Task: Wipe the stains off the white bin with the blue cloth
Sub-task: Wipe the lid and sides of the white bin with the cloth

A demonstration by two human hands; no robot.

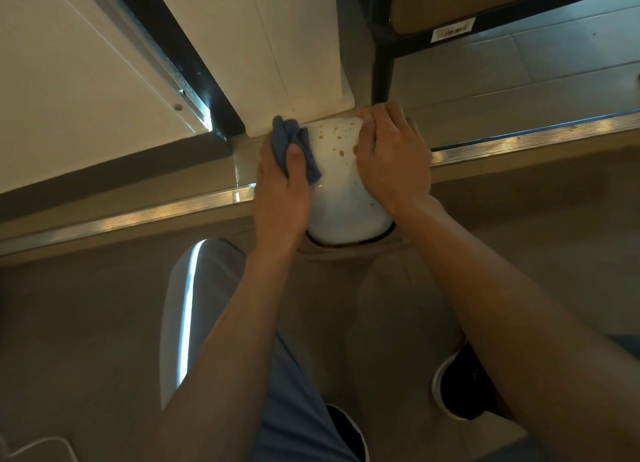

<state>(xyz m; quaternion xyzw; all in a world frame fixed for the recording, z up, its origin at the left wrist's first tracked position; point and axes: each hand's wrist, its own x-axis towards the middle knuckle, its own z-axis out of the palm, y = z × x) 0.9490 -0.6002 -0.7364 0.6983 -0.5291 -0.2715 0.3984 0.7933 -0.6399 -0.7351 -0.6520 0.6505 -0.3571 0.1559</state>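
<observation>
The white bin (341, 198) stands on the floor between my hands, seen from above, with several brown stains (337, 139) on its far part. My left hand (282, 187) grips the crumpled blue cloth (294, 146) against the bin's left side, thumb over the cloth. My right hand (393, 156) holds the bin's right side, fingers curled over its far edge.
A white cabinet door (277, 56) stands just beyond the bin, with a dark gap (194, 59) to its left. A metal floor strip (138, 215) runs across. A black table leg (382, 66) rises at the right. My shoes (464, 385) are below.
</observation>
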